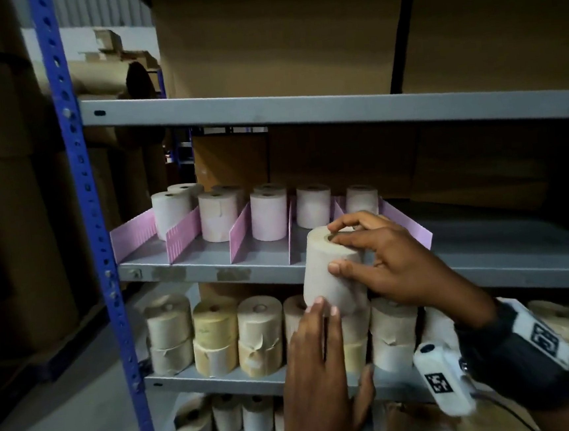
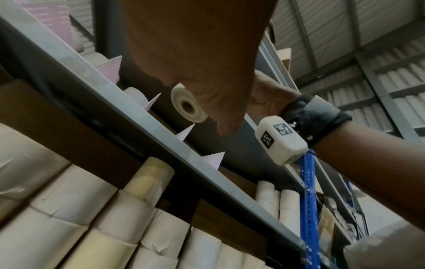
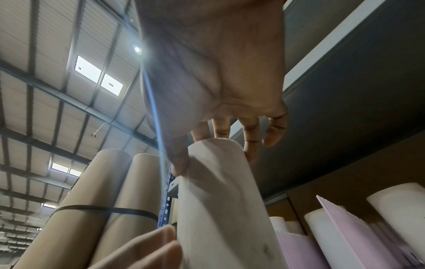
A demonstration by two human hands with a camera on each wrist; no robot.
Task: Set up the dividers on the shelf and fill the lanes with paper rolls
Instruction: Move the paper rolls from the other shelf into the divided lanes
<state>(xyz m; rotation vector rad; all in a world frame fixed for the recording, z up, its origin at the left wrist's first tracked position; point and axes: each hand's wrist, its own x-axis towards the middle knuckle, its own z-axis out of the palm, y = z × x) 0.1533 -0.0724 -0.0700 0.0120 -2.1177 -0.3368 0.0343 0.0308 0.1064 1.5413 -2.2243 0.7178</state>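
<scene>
On the grey middle shelf [image 1: 487, 268] stand several pink dividers [image 1: 183, 234] that form lanes, each lane with white paper rolls [image 1: 269, 216] toward the back. My right hand [image 1: 339, 250] grips one more paper roll [image 1: 330, 280] in front of the shelf edge, fingers over its top end and thumb on its side. My left hand [image 1: 319, 318] reaches up with straight fingers that touch the roll's lower end. The right wrist view shows the thumb and fingers around the roll [image 3: 220, 191]. Its cored end [image 2: 188, 105] shows in the left wrist view.
Stacked rolls [image 1: 218, 334] fill the lower shelf, with more beneath. A blue upright [image 1: 85, 198] bounds the rack at left, and tall brown rolls [image 1: 10, 205] stand beyond it. Cardboard boxes [image 1: 277, 33] sit on the top shelf. Bare shelf [image 1: 506, 247] lies right of the last divider.
</scene>
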